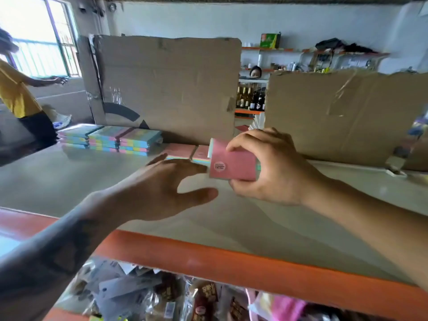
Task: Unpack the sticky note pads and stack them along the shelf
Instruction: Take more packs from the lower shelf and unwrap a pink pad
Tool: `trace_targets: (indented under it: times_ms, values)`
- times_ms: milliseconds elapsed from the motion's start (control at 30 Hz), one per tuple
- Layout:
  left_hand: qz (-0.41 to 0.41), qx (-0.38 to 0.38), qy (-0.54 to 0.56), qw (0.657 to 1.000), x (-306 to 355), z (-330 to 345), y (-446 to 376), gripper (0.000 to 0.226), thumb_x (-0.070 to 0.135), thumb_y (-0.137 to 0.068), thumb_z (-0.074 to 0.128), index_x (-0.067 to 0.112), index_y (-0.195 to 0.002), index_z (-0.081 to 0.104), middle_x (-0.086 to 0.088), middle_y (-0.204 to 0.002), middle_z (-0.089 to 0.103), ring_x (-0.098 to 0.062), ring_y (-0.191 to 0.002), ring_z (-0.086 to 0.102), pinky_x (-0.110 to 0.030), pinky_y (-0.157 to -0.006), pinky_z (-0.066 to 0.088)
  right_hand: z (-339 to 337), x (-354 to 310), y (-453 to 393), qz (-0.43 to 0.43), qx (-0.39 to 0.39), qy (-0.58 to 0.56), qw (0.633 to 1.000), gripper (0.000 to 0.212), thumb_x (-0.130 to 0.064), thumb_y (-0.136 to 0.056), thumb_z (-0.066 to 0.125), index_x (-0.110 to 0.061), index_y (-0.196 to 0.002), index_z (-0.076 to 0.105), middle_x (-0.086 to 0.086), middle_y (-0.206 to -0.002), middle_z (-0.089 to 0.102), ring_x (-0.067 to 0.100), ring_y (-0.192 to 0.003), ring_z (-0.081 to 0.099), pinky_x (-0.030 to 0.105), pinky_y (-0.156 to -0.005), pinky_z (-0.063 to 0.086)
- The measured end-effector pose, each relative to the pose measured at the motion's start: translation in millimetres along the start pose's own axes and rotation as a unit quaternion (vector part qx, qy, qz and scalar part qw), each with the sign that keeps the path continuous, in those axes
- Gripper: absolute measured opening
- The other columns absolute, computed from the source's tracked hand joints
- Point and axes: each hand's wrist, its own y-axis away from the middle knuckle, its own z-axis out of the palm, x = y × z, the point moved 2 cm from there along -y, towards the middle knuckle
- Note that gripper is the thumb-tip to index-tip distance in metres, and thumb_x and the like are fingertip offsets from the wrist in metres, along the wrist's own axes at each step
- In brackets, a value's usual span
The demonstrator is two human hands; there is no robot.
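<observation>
Head view takes in a wide pale shelf with an orange front rail, backed by two upright sheets of cardboard. Against the left sheet stand low stacks of multicoloured pads, and just right of them two pink-topped pads lie flat in a row, so some stacking looks done; how many remain to unpack cannot be told. Over the shelf's middle, the right hand has its grip wrapped round a pink sticky note pad, fingers on top and thumb beneath, held tilted just above the surface beside the row. That pad looks blocky, with a pale edge and a small round sticker. The left hand hangs loose-fingered next to it, holding nothing, fingertips near the pad's left end.
</observation>
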Motion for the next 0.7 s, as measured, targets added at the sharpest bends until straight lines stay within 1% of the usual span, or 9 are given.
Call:
trace_targets:
  times_ms: [33,67,133,233,333,433,533,600,700]
  values:
    - [-0.018,-0.023,-0.077,0.997,-13,-4,3,0.077,0.093,-0.08,0.024,0.051,-0.141,0.045,0.028,-0.146,0.049,0.006,-0.136,0.04,-0.039,-0.12,0.026,6,2,-13,0.025,-0.02,-0.002,0.999,0.059,-0.065,-0.062,0.06,-0.037,-0.114,0.06,-0.02,-0.11,0.057,0.015,-0.108,0.048,0.045,-0.103,0.038]
    - [-0.041,-0.049,-0.112,0.992,-27,-6,6,0.089,0.097,-0.075,0.017,0.051,-0.149,0.035,0.029,-0.155,0.038,0.005,-0.145,0.027,-0.043,-0.126,0.013,14,5,-28,0.051,-0.041,-0.004,0.998,0.061,-0.067,-0.06,0.059,-0.037,-0.113,0.06,-0.021,-0.108,0.057,0.015,-0.107,0.047,0.044,-0.102,0.038]
    - [-0.074,-0.093,-0.124,0.985,-49,-6,9,0.096,0.1,-0.07,0.01,0.055,-0.155,0.018,0.027,-0.163,0.019,0.003,-0.152,0.009,-0.045,-0.127,-0.002,30,13,-54,0.096,-0.074,0.002,0.993,0.065,-0.068,-0.055,0.058,-0.039,-0.113,0.06,-0.017,-0.112,0.062,0.019,-0.11,0.05,0.041,-0.102,0.038]
    - [-0.118,-0.142,-0.095,0.978,-71,-2,15,0.101,0.102,-0.062,0.005,0.059,-0.153,0.005,0.025,-0.167,0.005,0.0,-0.154,0.0,-0.047,-0.127,0.001,54,24,-86,0.127,-0.111,0.029,0.985,0.064,-0.067,-0.059,0.066,-0.039,-0.117,0.062,-0.011,-0.12,0.067,0.023,-0.118,0.054,0.041,-0.104,0.04]
    - [-0.144,-0.168,-0.077,0.972,-76,1,18,0.105,0.103,-0.058,0.004,0.059,-0.153,0.0,0.024,-0.167,-0.004,-0.006,-0.155,-0.003,-0.049,-0.126,0.002,73,37,-102,0.146,-0.148,0.067,0.976,0.053,-0.057,-0.07,0.075,-0.043,-0.12,0.061,-0.004,-0.124,0.067,0.025,-0.123,0.051,0.035,-0.096,0.032]
    - [-0.137,-0.171,-0.084,0.972,-77,5,18,0.105,0.101,-0.059,-0.001,0.056,-0.154,-0.006,0.021,-0.168,-0.009,-0.011,-0.156,-0.008,-0.055,-0.125,0.001,86,43,-107,0.17,-0.172,0.036,0.97,0.051,-0.067,-0.057,0.065,-0.055,-0.105,0.058,0.0,-0.121,0.066,0.028,-0.121,0.051,0.041,-0.104,0.039]
    - [-0.133,-0.175,-0.094,0.971,-76,6,18,0.103,0.098,-0.064,0.0,0.052,-0.155,-0.007,0.02,-0.168,-0.01,-0.013,-0.156,-0.01,-0.057,-0.124,0.001,94,47,-106,0.173,-0.168,-0.009,0.97,0.041,-0.073,-0.049,0.057,-0.063,-0.089,0.056,-0.008,-0.115,0.068,0.027,-0.115,0.056,0.046,-0.102,0.046]
    - [-0.133,-0.177,-0.094,0.971,-74,5,18,0.102,0.096,-0.065,0.002,0.051,-0.156,-0.005,0.019,-0.168,-0.011,-0.013,-0.156,-0.01,-0.058,-0.124,0.001,96,47,-104,0.173,-0.168,-0.017,0.97,0.047,-0.072,-0.05,0.056,-0.06,-0.095,0.061,-0.012,-0.113,0.068,0.022,-0.108,0.061,0.043,-0.099,0.05]
    - [-0.135,-0.177,-0.093,0.971,-72,4,19,0.103,0.096,-0.065,0.003,0.05,-0.157,-0.003,0.017,-0.168,-0.009,-0.014,-0.156,-0.01,-0.058,-0.124,0.0,95,45,-102,0.168,-0.168,0.001,0.971,0.058,-0.071,-0.056,0.055,-0.053,-0.11,0.067,-0.014,-0.121,0.065,0.019,-0.113,0.06,0.042,-0.101,0.049]
